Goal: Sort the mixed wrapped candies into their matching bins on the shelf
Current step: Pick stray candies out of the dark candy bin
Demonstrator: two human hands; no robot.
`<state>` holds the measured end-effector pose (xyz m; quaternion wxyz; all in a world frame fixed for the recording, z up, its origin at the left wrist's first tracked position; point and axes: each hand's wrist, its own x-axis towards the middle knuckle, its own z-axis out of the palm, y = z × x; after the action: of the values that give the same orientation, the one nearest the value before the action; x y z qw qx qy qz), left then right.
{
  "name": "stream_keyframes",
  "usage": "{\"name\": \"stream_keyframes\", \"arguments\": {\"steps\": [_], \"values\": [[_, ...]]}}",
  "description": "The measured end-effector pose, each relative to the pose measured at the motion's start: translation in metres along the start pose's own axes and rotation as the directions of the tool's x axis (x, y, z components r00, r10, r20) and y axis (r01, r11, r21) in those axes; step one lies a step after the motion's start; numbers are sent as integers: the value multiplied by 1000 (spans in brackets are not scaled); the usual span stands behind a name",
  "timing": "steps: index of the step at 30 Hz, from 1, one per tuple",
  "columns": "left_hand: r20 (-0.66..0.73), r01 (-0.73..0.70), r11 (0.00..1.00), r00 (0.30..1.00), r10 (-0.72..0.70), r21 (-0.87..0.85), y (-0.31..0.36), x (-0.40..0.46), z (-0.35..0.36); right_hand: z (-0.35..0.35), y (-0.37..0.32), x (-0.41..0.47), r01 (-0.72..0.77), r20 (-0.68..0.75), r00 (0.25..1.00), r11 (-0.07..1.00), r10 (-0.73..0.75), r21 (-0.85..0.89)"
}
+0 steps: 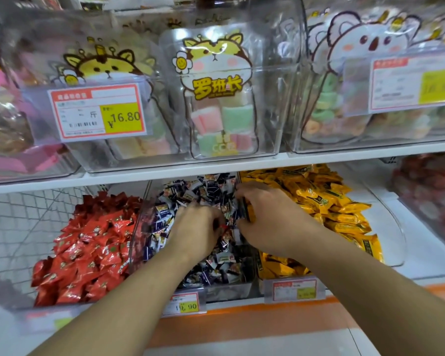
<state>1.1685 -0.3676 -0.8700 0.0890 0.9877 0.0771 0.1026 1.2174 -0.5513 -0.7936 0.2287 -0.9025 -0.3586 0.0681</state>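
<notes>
Candies in dark wrappers (217, 263) fill the middle bin (224, 291), lying every way with no common axis. Left of that bin sit red candies (88, 247), right of it yellow candies (319, 201). Left hand (194, 232) digs in, fingers curled under and hidden; a red scrap shows at its knuckles, grip unclear. Right hand (270, 222) pinches a dark-and-yellow piece (248, 213), upright, mostly covered.
</notes>
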Motion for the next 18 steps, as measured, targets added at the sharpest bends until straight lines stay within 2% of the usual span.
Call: {"name": "stream_keyframes", "arguments": {"steps": [2,4,7,9,14,16,18], "values": [[-25,11,1000,1000,-12,-24,2,-3,-1,0,0,0,-1,-3,1000,1000,1,-5],[-46,53,986,997,-61,-159,3,-9,-8,1,1,1,8,0,1000,1000,-8,-15],[-83,126,901,981,-176,-416,6,-24,-33,1,1,0,19,0,1000,1000,-19,-22],[-113,154,839,962,-247,-522,3,-38,-54,2,1,0,22,-3,1000,999,-22,-32],[-237,196,803,892,-384,-563,-34,-72,-102,5,-5,-2,10,-11,1000,998,-10,-61],[-268,249,773,840,-472,-583,-55,-83,-115,7,-8,-3,0,-11,1000,997,-1,-72],[-284,344,774,788,-546,-532,-73,-93,-121,9,-11,-4,-11,-12,1000,997,10,-82]]}}
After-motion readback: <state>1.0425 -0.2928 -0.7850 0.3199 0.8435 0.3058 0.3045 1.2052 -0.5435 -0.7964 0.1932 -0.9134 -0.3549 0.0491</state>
